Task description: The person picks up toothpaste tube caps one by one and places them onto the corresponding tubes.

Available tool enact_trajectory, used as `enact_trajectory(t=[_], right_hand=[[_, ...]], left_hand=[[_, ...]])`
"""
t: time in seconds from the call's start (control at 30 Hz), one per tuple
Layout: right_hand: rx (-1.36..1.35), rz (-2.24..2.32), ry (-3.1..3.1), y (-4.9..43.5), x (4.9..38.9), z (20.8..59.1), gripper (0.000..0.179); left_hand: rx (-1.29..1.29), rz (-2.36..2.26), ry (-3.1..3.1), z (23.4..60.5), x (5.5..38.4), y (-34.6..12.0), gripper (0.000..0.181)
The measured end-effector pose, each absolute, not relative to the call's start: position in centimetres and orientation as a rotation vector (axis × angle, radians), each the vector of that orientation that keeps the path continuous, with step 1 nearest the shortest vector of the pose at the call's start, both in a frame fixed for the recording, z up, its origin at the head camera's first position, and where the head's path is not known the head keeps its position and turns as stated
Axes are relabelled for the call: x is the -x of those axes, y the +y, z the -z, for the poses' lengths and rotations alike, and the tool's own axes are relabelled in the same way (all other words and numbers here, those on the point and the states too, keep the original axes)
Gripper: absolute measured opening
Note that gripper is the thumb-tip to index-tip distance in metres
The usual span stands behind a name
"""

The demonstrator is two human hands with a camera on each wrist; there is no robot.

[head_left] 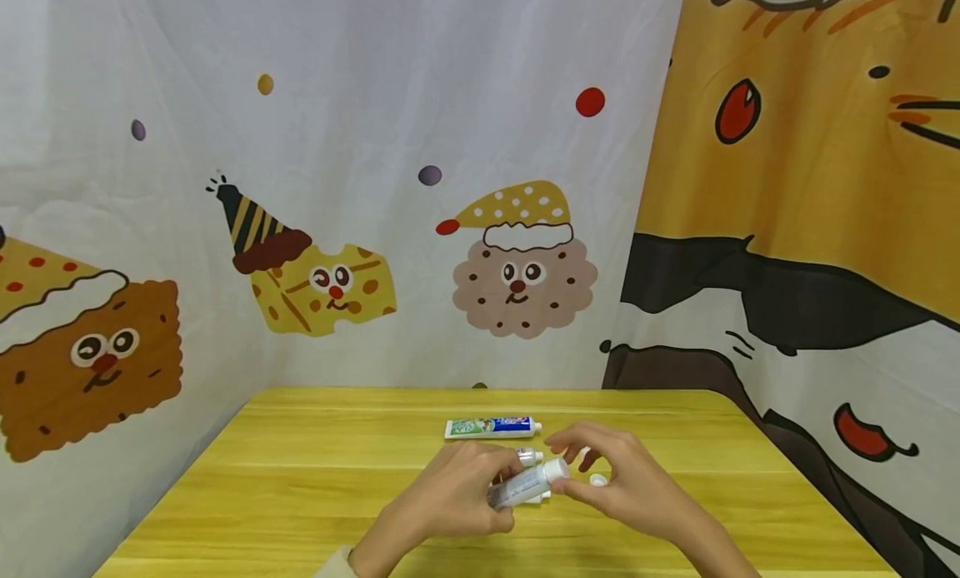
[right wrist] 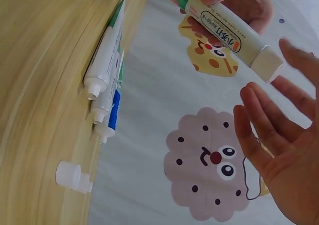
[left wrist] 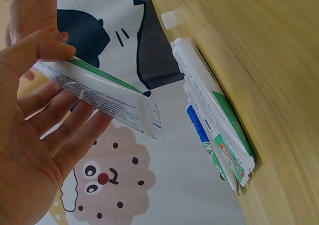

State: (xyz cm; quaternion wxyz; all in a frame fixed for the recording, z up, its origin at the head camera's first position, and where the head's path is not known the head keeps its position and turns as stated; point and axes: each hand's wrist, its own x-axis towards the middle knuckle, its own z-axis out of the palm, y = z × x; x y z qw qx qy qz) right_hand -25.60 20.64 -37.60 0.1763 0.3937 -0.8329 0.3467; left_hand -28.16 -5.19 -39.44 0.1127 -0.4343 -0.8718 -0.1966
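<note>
My left hand (head_left: 468, 490) grips a toothpaste tube (head_left: 521, 486), white with green, between thumb and fingers above the table. Its white cap (right wrist: 266, 64) is on and points toward my right hand (head_left: 626, 482). In the right wrist view, my right hand's fingers are spread around the cap end, apart from it. Behind and below the held tube, several toothpaste tubes lie side by side with bare nozzles: a blue and green one (head_left: 491, 428) farthest off, a white one (head_left: 528, 456) partly hidden by my left hand, and a nearer white and green one (left wrist: 204, 85).
Loose white caps, one of them a round cap (head_left: 597, 480), lie on the wooden table (head_left: 315, 478) to the right of the tubes, partly behind my right hand. A cartoon-printed curtain (head_left: 360, 144) hangs behind the table's far edge.
</note>
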Motion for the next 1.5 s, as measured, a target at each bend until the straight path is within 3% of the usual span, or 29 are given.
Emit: enact_trajectory(t=[0.33, 0.67, 0.93, 1.2, 1.5], right_hand=[[-1.189, -0.952, -2.336, 20.84, 25.52, 37.54, 0.040], [-1.088, -0.908, -2.389, 20.74, 25.52, 37.72, 0.010], [-1.154, -0.921, -2.364, 20.69, 25.48, 37.51, 0.029], [-1.078, -0.922, -2.409, 20.41, 25.44, 37.58, 0.007], [-0.998, -0.956, -2.470, 20.55, 25.29, 37.36, 0.007]], left_hand=[[1.281, 0.583, -2.566, 39.40, 28.15, -5.13, 0.028], [1.283, 0.585, -2.558, 39.34, 28.07, -5.17, 0.029], [1.282, 0.580, -2.561, 39.33, 28.07, -5.18, 0.028], [1.274, 0.579, -2.552, 39.37, 28.07, -5.30, 0.029], [1.295, 0.583, -2.547, 39.51, 28.17, -5.08, 0.029]])
